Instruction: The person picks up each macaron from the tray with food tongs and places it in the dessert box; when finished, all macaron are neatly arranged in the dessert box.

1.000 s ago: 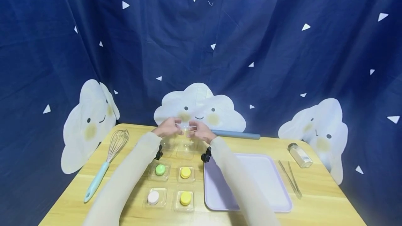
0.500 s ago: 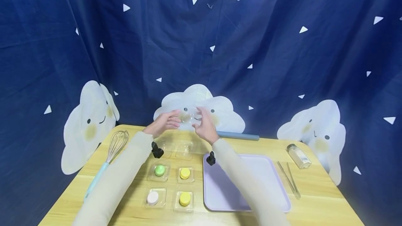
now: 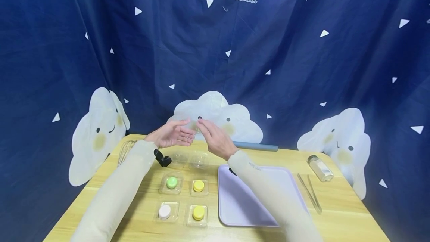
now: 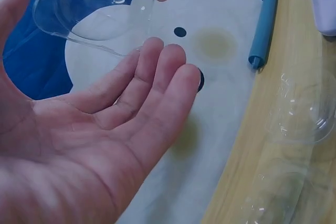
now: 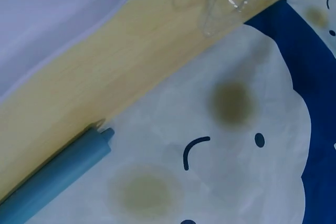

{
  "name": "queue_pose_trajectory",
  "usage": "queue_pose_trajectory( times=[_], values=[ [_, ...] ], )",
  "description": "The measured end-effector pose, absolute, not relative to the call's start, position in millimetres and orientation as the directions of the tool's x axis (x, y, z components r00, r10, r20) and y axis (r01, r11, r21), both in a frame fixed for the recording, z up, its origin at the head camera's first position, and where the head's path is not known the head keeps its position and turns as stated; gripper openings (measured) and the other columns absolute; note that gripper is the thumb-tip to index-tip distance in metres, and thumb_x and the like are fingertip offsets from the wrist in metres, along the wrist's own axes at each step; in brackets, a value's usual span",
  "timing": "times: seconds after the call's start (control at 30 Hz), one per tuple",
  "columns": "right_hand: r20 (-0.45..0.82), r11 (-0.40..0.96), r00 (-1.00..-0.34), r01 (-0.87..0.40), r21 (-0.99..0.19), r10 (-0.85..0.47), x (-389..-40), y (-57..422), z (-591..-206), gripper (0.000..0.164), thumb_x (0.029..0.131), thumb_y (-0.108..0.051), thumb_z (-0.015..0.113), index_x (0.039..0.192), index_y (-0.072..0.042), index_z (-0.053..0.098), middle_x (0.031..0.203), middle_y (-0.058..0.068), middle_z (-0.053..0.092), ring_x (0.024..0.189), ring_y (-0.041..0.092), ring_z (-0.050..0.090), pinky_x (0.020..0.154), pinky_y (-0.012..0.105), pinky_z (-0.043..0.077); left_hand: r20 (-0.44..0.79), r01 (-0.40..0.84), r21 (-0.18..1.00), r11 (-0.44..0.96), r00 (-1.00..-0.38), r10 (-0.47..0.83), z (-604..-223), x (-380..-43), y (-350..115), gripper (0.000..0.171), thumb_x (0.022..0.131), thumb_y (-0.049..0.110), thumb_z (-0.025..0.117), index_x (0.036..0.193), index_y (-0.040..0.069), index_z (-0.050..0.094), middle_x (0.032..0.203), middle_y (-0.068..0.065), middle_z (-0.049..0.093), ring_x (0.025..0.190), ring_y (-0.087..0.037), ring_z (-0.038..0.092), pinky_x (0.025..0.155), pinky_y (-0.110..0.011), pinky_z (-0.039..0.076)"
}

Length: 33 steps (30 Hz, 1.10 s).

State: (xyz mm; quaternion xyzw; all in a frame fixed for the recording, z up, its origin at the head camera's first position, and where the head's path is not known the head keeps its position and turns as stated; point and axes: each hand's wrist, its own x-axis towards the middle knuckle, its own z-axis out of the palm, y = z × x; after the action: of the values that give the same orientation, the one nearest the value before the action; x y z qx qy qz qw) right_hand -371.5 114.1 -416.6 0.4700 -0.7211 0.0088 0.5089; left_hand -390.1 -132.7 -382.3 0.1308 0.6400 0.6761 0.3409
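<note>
Navy curtain fabric (image 3: 188, 47), printed with clouds and triangles, is hung behind a wooden table (image 3: 346, 223), on which a lilac tray (image 3: 242, 208) is placed. Beyond the tray's far left corner, a clear plastic shell (image 4: 100, 24) is raised above the table. Its edge is pinched by the fingertips of the right hand (image 3: 217, 139). The left hand (image 3: 173, 136) is positioned beside the shell, palm exposed, thumb spread, fingers nearly straight; nothing is gripped by it, and contact between its fingertips and the shell cannot be confirmed. Along the tray's left side, a green macaron (image 3: 172, 182), two yellow macarons (image 3: 199, 186) and a pale macaron (image 3: 164, 211) are seated in clear holders. A blue rolling pin (image 3: 256, 146) is located beyond the tray; metal tweezers (image 3: 315, 201) are laid to its right.
</note>
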Motion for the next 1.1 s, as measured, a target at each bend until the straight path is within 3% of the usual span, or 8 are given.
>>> queue_pose_trajectory(
  times=[0.2, 0.4, 0.6, 0.83, 0.97, 1.1],
  values=[
    [0.716, 0.524, 0.01, -0.674, 0.521, -0.699, -368.2, 113.0, -420.4, 0.051, 0.091, 0.008, 0.041, 0.142, 0.004, 0.048, 0.138, 0.02, 0.058, 0.128, 0.029, 0.06, 0.111, 0.034, 0.051, -0.238, -0.255, 0.965, 0.064, -0.745, 0.623, -385.8, -386.0, -133.5, 0.064, 0.105, 0.039, 0.048, 0.147, -0.009, 0.04, 0.13, -0.018, 0.064, 0.115, -0.029, 0.068, 0.103, -0.037, 0.057],
    [0.713, 0.523, 0.032, -0.657, 0.543, -0.7, -366.1, 111.0, -423.5, 0.053, 0.088, 0.008, 0.043, 0.14, 0.005, 0.049, 0.137, 0.021, 0.059, 0.127, 0.029, 0.061, 0.111, 0.034, 0.051, -0.231, -0.276, 0.961, 0.034, -0.723, 0.651, -387.6, -384.2, -132.6, 0.064, 0.105, 0.036, 0.05, 0.146, -0.011, 0.039, 0.12, -0.014, 0.07, 0.112, -0.028, 0.069, 0.104, -0.039, 0.057],
    [0.742, 0.529, 0.025, -0.685, 0.501, -0.67, -367.2, 111.4, -426.3, 0.05, 0.09, 0.007, 0.042, 0.139, 0.005, 0.049, 0.138, 0.021, 0.058, 0.127, 0.03, 0.061, 0.114, 0.034, 0.048, -0.204, -0.288, 0.957, -0.014, -0.711, 0.673, -388.4, -382.6, -134.6, 0.065, 0.104, 0.035, 0.05, 0.146, -0.015, 0.037, 0.117, -0.013, 0.072, 0.11, -0.026, 0.07, 0.105, -0.039, 0.056],
    [0.746, 0.539, -0.004, -0.694, 0.477, -0.666, -368.1, 110.6, -427.7, 0.05, 0.091, 0.006, 0.042, 0.141, 0.004, 0.046, 0.139, 0.021, 0.056, 0.129, 0.03, 0.059, 0.116, 0.033, 0.047, -0.184, -0.276, 0.96, -0.048, -0.752, 0.633, -389.8, -378.9, -133.0, 0.06, 0.105, 0.031, 0.05, 0.143, -0.015, 0.04, 0.112, -0.012, 0.073, 0.108, -0.026, 0.071, 0.103, -0.039, 0.058],
    [0.744, 0.551, -0.045, -0.701, 0.452, -0.667, -366.4, 110.7, -427.4, 0.055, 0.09, 0.001, 0.055, 0.143, 0.003, 0.041, 0.144, 0.022, 0.053, 0.132, 0.03, 0.057, 0.116, 0.033, 0.047, -0.159, -0.228, 0.973, -0.043, -0.789, 0.593, -390.9, -377.7, -131.7, 0.057, 0.105, 0.027, 0.05, 0.143, -0.014, 0.04, 0.116, -0.013, 0.072, 0.11, -0.025, 0.07, 0.104, -0.038, 0.057],
    [0.758, 0.564, -0.133, -0.751, 0.343, -0.638, -361.4, 109.5, -424.0, 0.081, 0.08, -0.009, 0.078, 0.148, 0.005, 0.035, 0.15, 0.023, 0.048, 0.139, 0.032, 0.051, 0.119, 0.036, 0.044, -0.091, -0.108, 0.994, 0.001, -0.839, 0.536, -394.7, -379.4, -131.9, 0.055, 0.103, 0.02, 0.054, 0.144, -0.013, 0.041, 0.137, -0.025, 0.059, 0.115, -0.022, 0.068, 0.111, -0.039, 0.051]
  ],
)
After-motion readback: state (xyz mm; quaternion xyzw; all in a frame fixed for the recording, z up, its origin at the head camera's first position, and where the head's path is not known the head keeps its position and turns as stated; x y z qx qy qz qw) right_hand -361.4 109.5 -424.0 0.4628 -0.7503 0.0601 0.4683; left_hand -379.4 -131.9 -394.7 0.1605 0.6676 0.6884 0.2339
